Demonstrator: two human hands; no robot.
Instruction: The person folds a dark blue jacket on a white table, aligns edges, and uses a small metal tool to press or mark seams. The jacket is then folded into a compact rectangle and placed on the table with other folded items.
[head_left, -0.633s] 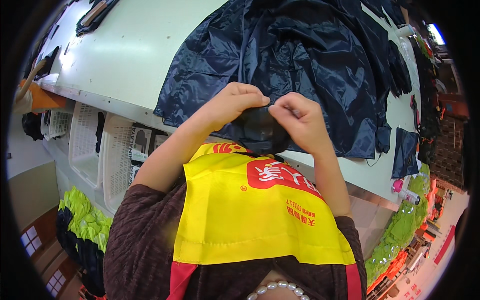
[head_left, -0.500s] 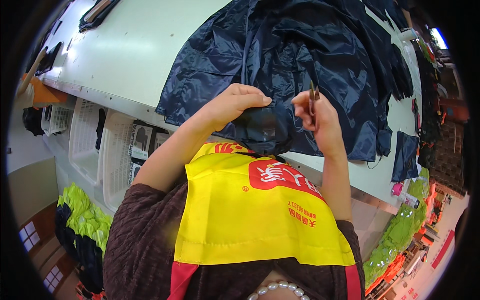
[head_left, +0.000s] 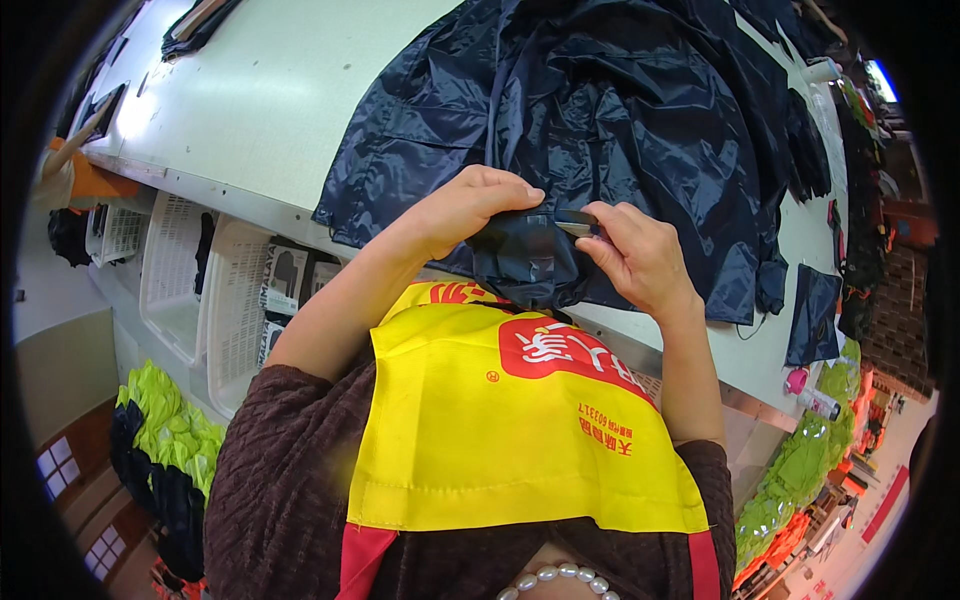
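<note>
A shiny navy garment [head_left: 640, 120] lies spread over the table and hangs toward my body at the near edge. My left hand [head_left: 472, 208] pinches a fold of it between thumb and forefinger. Close beside it, my right hand [head_left: 645, 255] is closed around a pair of thread snips [head_left: 575, 222]. The blades point left at the fabric by my left fingertips; whether they touch it I cannot tell. A smooth navy flap of the garment [head_left: 525, 260] hangs below both hands, against my yellow apron [head_left: 450, 430].
The pale table [head_left: 270, 110] stretches away to the left. White plastic baskets [head_left: 232, 320] and boxes [head_left: 285, 280] stand under its edge. A folded navy piece [head_left: 815, 310] and a small bottle [head_left: 818, 402] lie at right. Lime-green garments [head_left: 165, 425] are piled at lower left. Another person's arm [head_left: 65, 155] shows far left.
My right hand has turned and moved left, bringing the snips from upright to pointing at the fabric by my left hand. The left hand keeps its pinch in nearly the same place.
</note>
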